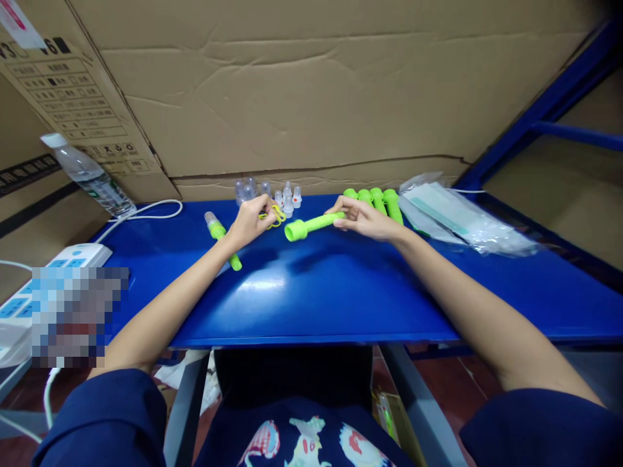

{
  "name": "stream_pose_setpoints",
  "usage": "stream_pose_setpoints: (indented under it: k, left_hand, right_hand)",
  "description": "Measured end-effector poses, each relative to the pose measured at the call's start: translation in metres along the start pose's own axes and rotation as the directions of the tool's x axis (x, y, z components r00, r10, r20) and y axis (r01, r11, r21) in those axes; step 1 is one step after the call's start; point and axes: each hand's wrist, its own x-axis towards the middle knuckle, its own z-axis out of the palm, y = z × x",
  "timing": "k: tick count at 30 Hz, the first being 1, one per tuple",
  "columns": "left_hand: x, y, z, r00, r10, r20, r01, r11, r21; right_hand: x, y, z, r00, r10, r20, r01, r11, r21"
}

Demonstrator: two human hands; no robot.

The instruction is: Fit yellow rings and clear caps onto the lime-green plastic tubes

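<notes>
At the blue table's (263, 305) ten o'clock lies a bright-green plastic tube with a clear cap (217, 229); at eleven, the person's left hand (253, 222) has its fingertips drawn together at a yellow looped cord (281, 214), grip unclear, with small clear plastic caps (288, 205) just beyond. Near twelve, the right hand (361, 216) pinches a second bright-green plastic tube (317, 224) above the table, its flared end towards nine. Four similar green tubes (378, 198) lie at one, a clear plastic packet (462, 214) at two.

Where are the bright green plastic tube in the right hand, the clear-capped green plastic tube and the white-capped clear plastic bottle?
Held green tube (318, 224): head view, mid-shaft.
Clear-capped green tube (218, 231): head view, green part below the cap.
White-capped clear bottle (94, 179): head view, middle of its body.
</notes>
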Motion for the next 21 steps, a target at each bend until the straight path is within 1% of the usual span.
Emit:
stream_pose_setpoints:
  k: [1,3,4,6,7,8,9,10,12,14,16,17,19,20,21]
  left_hand:
    - [-0.001,-0.003,-0.001,1.000,-0.012,0.001,0.012,1.000,-0.009]
    - [-0.002,-0.009,-0.004,0.999,-0.036,0.039,0.037,0.999,-0.008]
    - [-0.003,-0.013,-0.004,0.997,-0.047,0.067,0.047,0.999,0.003]
    - [-0.004,-0.018,-0.003,0.991,-0.063,0.116,0.060,0.998,0.034]
    - [-0.004,-0.020,-0.002,0.989,-0.068,0.132,0.062,0.997,0.051]
    - [-0.004,-0.021,0.000,0.987,-0.071,0.143,0.061,0.996,0.071]
    - [-0.004,-0.021,0.001,0.986,-0.071,0.152,0.057,0.994,0.095]
    - [-0.004,-0.020,0.002,0.984,-0.071,0.162,0.051,0.991,0.123]
    - [-0.004,-0.015,0.000,0.980,-0.081,0.182,0.044,0.979,0.200]
    - [-0.005,-0.009,-0.006,0.975,-0.128,0.184,0.067,0.951,0.303]
    - [-0.006,-0.006,-0.018,0.966,-0.207,0.155,0.123,0.895,0.430]
    - [-0.007,-0.007,-0.025,0.958,-0.252,0.134,0.155,0.855,0.495]
    - [-0.008,-0.016,-0.042,0.937,-0.329,0.114,0.199,0.775,0.600]
    - [-0.009,-0.023,-0.050,0.923,-0.362,0.131,0.204,0.748,0.631]
    - [-0.010,-0.032,-0.058,0.910,-0.380,0.167,0.194,0.744,0.639]
  right_hand:
    - [0.000,0.002,-0.004,1.000,-0.002,-0.010,0.002,1.000,-0.030]
    - [-0.001,0.006,-0.014,0.999,0.007,-0.053,-0.012,0.996,-0.089]
    - [-0.001,0.009,-0.020,0.995,0.017,-0.100,-0.030,0.992,-0.126]
    - [0.000,0.015,-0.029,0.968,0.024,-0.249,-0.091,0.961,-0.262]
    - [0.000,0.017,-0.033,0.945,0.011,-0.328,-0.138,0.920,-0.367]
    - [0.000,0.019,-0.035,0.920,-0.011,-0.392,-0.194,0.856,-0.479]
    - [0.000,0.021,-0.037,0.901,-0.032,-0.432,-0.250,0.775,-0.581]
    - [0.000,0.022,-0.037,0.893,-0.047,-0.447,-0.295,0.689,-0.662]
    - [-0.001,0.022,-0.034,0.894,-0.039,-0.446,-0.356,0.545,-0.759]
    - [-0.002,0.021,-0.027,0.897,0.006,-0.442,-0.401,0.434,-0.807]
    - [-0.003,0.019,-0.018,0.898,0.054,-0.438,-0.430,0.329,-0.841]
    - [-0.003,0.018,-0.015,0.899,0.076,-0.430,-0.433,0.285,-0.855]
    - [-0.002,0.017,-0.008,0.910,0.104,-0.402,-0.416,0.226,-0.881]
    - [-0.002,0.016,-0.006,0.915,0.111,-0.388,-0.403,0.209,-0.891]
    - [-0.002,0.017,-0.005,0.920,0.113,-0.375,-0.391,0.196,-0.899]
